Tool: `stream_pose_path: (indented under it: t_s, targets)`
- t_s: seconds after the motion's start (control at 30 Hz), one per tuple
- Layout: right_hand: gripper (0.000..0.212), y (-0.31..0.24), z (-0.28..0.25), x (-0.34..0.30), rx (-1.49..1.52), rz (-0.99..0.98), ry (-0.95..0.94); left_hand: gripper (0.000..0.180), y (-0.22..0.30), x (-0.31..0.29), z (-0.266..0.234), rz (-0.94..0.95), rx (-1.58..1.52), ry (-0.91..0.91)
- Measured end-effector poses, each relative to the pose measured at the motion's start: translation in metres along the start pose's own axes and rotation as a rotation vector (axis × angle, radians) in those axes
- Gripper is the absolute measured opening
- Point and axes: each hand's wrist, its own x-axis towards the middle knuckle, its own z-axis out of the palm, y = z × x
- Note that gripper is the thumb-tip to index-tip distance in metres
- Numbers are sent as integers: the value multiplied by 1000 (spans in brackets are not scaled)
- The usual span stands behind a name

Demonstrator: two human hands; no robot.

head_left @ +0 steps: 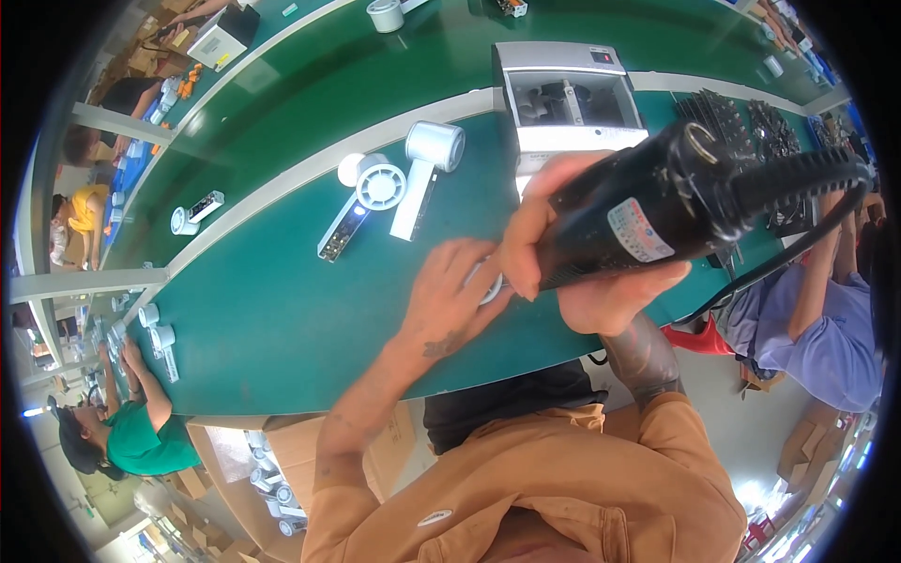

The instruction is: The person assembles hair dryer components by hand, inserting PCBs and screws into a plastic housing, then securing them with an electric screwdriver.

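2 hands (452, 289) hold a black cylindrical tool (657, 192) and round white part (491, 292).

Silver label (640, 228) on black corded tool (584, 246) — small print unreadable, white oval patch (434, 517) on tan shirt (563, 469) — lettering unreadable

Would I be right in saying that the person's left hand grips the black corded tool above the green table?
Not quite: in the head view, it is the right hand that grips the black corded tool above the green table; the rest stands.
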Motion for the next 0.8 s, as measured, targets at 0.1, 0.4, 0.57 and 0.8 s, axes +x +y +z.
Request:
stream_pose_path:
  t_s: [0.1,0.4,0.57,0.8]
  targets:
    - [107,7,15,-6,14,-10,211,42,-3,-1,1,7,-3,-7]
    - [109,6,-15,3,40,-6,-105,50,-8,-2,4,46,12,-2]
    - [93,-16,-30,6,342,-345,14,59,-4,-2,3,12,29,11]
    - [111,-44,-73,44,-118,-1235,233,62,0,0,3,36,36,23]
